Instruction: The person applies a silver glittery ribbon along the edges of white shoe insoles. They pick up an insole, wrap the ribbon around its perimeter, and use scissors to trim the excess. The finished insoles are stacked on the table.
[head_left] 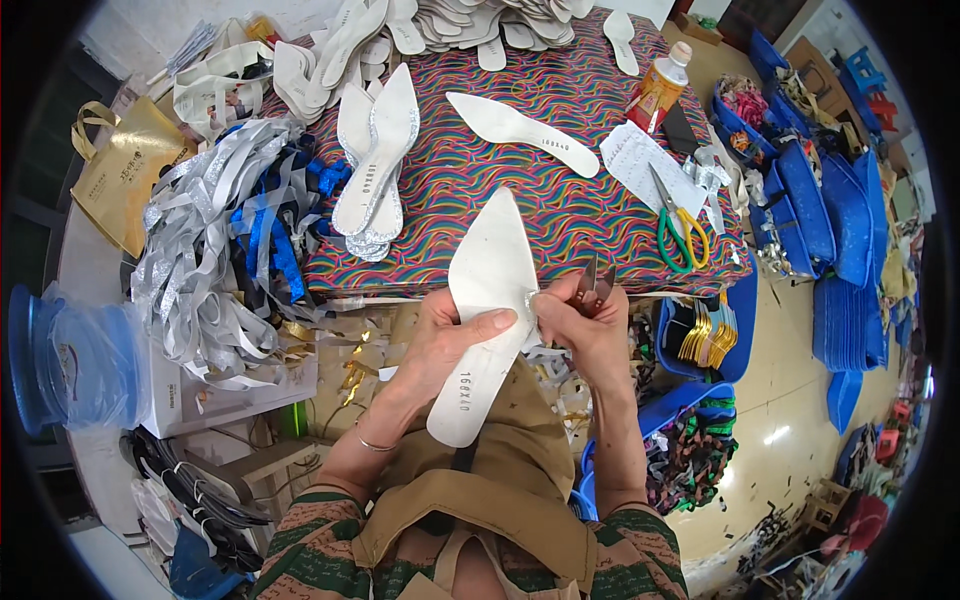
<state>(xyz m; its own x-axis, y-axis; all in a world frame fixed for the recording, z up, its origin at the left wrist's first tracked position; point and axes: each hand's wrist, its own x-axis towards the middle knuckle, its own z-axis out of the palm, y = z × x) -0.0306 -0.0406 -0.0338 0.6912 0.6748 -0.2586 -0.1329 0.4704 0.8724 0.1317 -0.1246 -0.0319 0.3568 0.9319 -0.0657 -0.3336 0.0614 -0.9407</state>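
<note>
A white pointed shoe insole is in my left hand, thumb flat on its face and fingers behind it. Its pointed toe is up and its rounded heel hangs toward my lap. My right hand pinches the insole's right edge at the waist, where a bit of silvery strip shows. In that same hand are thread snips, their blades pointing up past my fingers. On the patterned table cover ahead lie a single insole and a small stack of insoles with glittery edges.
Silver ribbon strips heap at the left beside a gold bag. Scissors with green and yellow handles lie on paper, near a bottle. More insoles pile at the back. Blue bins stand right.
</note>
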